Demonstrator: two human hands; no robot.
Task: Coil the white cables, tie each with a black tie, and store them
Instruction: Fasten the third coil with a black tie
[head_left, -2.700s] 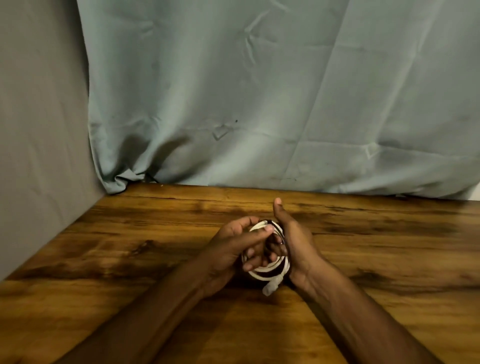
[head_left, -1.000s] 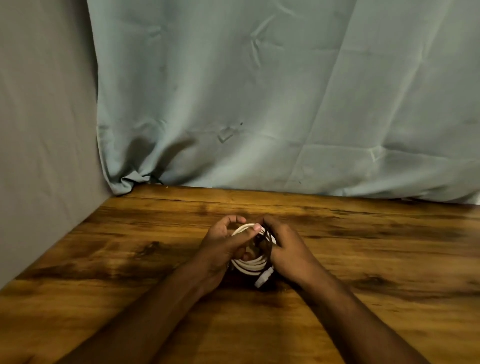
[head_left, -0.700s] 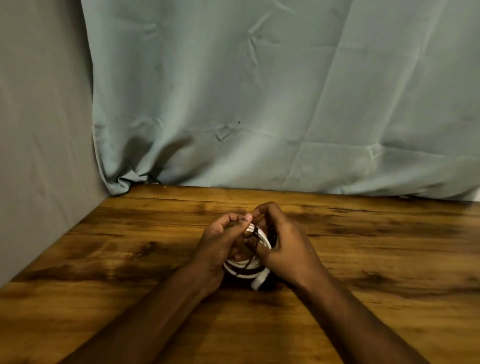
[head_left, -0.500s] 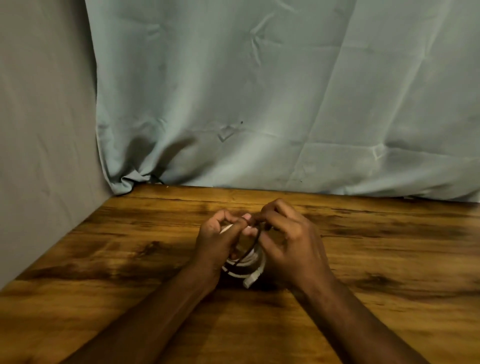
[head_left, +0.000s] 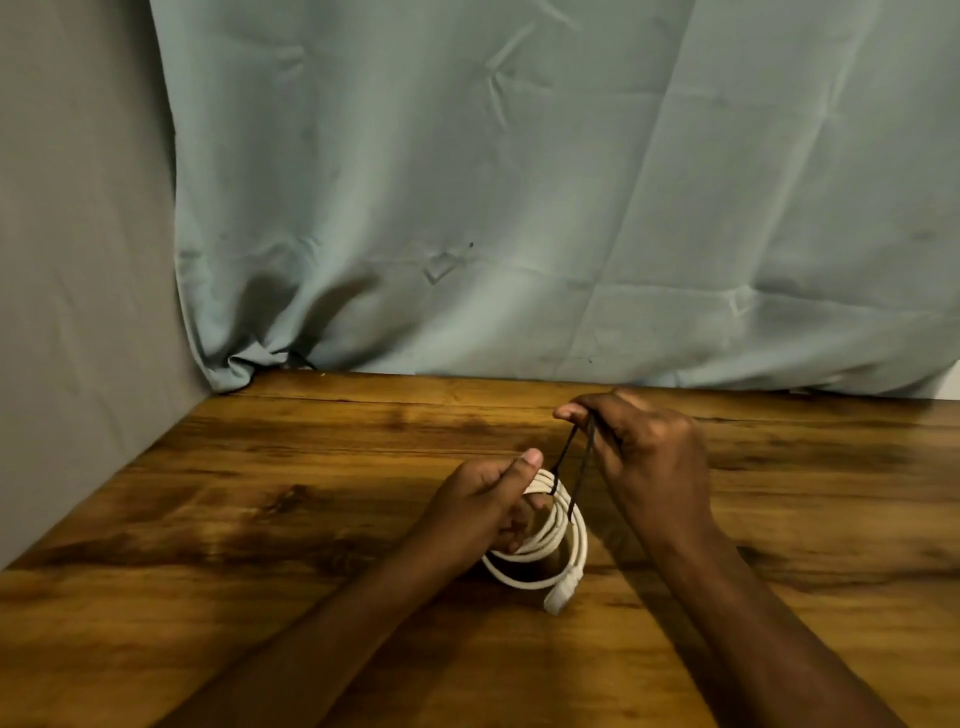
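Note:
A coiled white cable (head_left: 558, 540) stands on edge on the wooden table (head_left: 260, 519), its plug end (head_left: 558, 597) resting on the wood. My left hand (head_left: 483, 512) grips the coil's left side, thumb on top. A thin black tie (head_left: 574, 462) loops around the top of the coil and stretches up and to the right as two taut strands. My right hand (head_left: 639, 447) pinches the tie's upper end between thumb and fingers, above and to the right of the coil.
A pale blue-grey cloth (head_left: 519, 182) hangs behind the table's far edge. A grey wall (head_left: 78, 260) closes the left side. No other cable or container is in view.
My right hand has pulled away from the coil, up and to the right, drawing the black tie out taut. The left hand has kept its hold on the coil.

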